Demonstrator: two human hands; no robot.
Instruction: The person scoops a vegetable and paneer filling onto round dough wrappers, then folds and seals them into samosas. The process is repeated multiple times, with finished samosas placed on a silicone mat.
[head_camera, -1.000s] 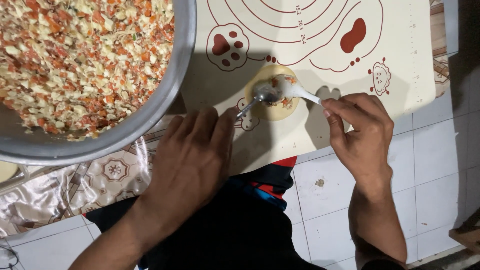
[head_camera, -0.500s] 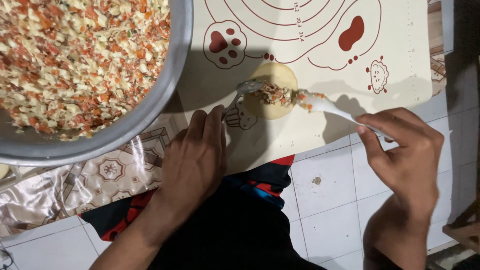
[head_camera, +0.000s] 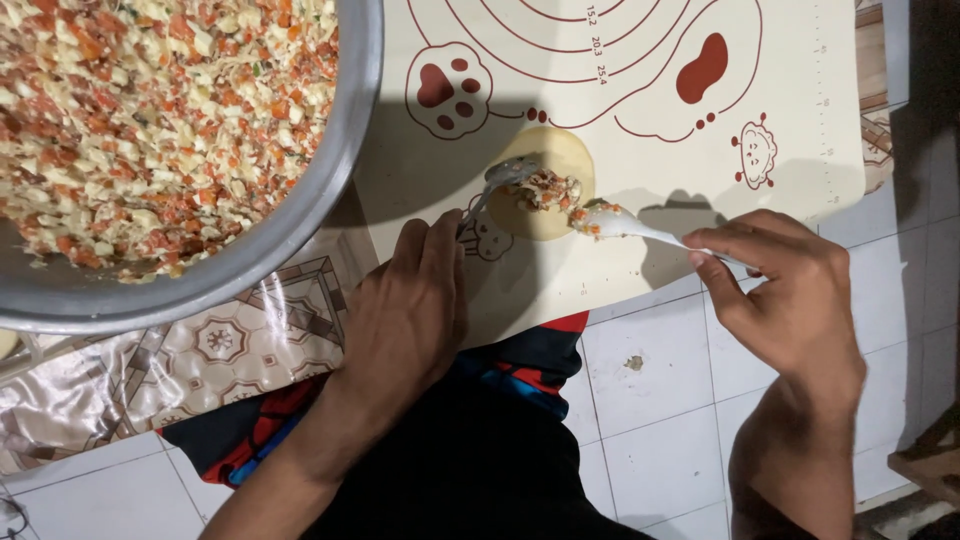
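Currently right hand (head_camera: 790, 300) pinched a white spoon (head_camera: 625, 224) over the dough round (head_camera: 548, 185), left hand (head_camera: 410, 310) pinching a metal spoon (head_camera: 498, 180) beside the filling (head_camera: 555, 190).

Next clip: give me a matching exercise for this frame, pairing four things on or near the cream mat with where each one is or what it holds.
Things:
1. large metal bowl
2. round pale dough disc
3. white plastic spoon
4. metal spoon

Places or states:
A. held by the left hand
B. lying flat on the cream silicone mat
C. full of chopped orange and white filling
D. held by the right hand

Pairs: 1-C, 2-B, 3-D, 4-A
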